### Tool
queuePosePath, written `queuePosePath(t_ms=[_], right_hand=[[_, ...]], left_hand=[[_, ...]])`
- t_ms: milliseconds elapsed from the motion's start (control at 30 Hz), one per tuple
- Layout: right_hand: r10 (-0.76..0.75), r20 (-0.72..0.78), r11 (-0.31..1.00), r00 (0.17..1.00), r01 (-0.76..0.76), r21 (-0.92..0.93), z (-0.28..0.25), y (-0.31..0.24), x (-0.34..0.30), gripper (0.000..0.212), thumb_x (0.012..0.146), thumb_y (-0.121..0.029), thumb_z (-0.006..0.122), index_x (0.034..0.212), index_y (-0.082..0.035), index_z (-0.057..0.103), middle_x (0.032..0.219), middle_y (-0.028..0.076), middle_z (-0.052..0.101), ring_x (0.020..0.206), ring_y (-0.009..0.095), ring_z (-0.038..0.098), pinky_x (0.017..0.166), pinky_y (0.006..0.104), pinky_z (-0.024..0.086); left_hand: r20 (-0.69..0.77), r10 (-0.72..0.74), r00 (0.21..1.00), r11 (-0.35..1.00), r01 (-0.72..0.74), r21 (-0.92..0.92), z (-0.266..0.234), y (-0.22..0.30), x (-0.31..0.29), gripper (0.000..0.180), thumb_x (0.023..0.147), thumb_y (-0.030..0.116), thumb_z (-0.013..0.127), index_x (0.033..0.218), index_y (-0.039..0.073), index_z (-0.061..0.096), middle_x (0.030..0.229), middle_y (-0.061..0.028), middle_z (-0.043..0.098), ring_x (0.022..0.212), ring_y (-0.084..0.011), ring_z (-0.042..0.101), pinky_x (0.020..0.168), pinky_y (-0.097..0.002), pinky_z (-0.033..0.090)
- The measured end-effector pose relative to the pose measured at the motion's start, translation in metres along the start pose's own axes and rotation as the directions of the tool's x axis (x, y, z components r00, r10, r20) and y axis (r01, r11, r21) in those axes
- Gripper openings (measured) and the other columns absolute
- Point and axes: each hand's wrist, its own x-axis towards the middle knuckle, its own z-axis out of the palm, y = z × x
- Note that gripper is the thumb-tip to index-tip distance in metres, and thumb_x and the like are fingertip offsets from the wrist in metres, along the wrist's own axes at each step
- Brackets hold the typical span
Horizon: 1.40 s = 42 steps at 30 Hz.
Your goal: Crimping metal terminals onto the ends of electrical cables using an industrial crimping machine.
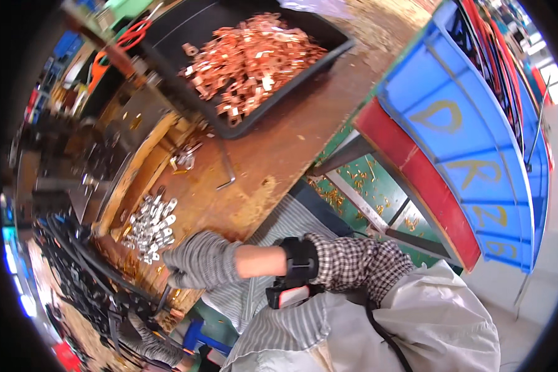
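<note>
Two of your hands are in view, both in gray knitted gloves. Your right hand point(201, 260) is over the near edge of the wooden workbench point(248, 204), its fingers bent and bunched toward the left. You have it just beside a loose pile of silver metal lugs point(152, 226), which lies on the bench to the left of it, against a raised wooden edging point(133, 167). A dark cable end point(163, 299) is just below your fingertips; you cannot tell from here whether they pinch it or merely come near it. Your left hand point(146, 341) is lower down, at the bundle of black cables point(93, 279) along the left side. Cables cover part of it, so its grip cannot be told.

Beyond the lugs, an L-shaped metal rod point(228, 170) lies on the bench. Farther off stands a black tray point(291, 85) holding a heap of copper pieces point(254, 59), with red-handled scissors point(133, 35) beside its left corner. To your right, a blue bin point(440, 118) with yellow markings holds black and red cables point(493, 56). Copper-colored scraps point(332, 198) are scattered on the green floor point(359, 214).
</note>
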Motion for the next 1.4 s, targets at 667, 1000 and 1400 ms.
queuePosePath(t_ms=[667, 1000, 1400], right_hand=[[-0.19, 0.047, 0.897, 0.981, 0.154, 0.415, -0.033, -0.005, -0.04, 0.023, 0.08, -0.032, 0.063, 0.082, -0.009, 0.058, 0.072, 0.005, 0.06, 0.067, 0.018, 0.059, 0.062, 0.0327, 0.046], [-0.183, -0.137, 0.746, 0.974, 0.228, 0.625, -0.108, -0.076, -0.022, 0.017, 0.081, -0.022, 0.066, 0.085, -0.006, 0.061, 0.069, -0.004, 0.054, 0.065, 0.004, 0.045, 0.06, 0.0217, 0.04], [-0.061, -0.083, 0.796, 0.995, 0.099, 0.597, -0.129, -0.047, 0.045, 0.02, 0.084, -0.019, 0.062, 0.096, -0.002, 0.065, 0.079, 0.005, 0.065, 0.07, 0.01, 0.059, 0.065, 0.0251, 0.047]], left_hand=[[0.178, -0.004, 0.984, 0.9, 0.081, -0.428, -0.036, 0.015, -0.013, 0.042, 0.076, 0.014, 0.07, 0.112, 0.001, 0.053, 0.095, -0.004, 0.059, 0.082, -0.0134, 0.056, 0.074, -0.0261, 0.047], [-0.017, 0.229, 0.973, 0.545, -0.143, -0.827, -0.013, 0.099, 0.036, 0.076, 0.068, 0.027, 0.078, 0.131, 0.012, 0.038, 0.117, -0.0059, 0.053, 0.103, -0.0228, 0.056, 0.086, -0.0337, 0.048], [-0.161, 0.173, 0.972, 0.671, -0.236, -0.703, 0.053, 0.067, 0.101, 0.078, 0.061, 0.024, 0.082, 0.127, 0.009, 0.042, 0.119, -0.0052, 0.051, 0.104, -0.0209, 0.054, 0.092, -0.034, 0.045]])
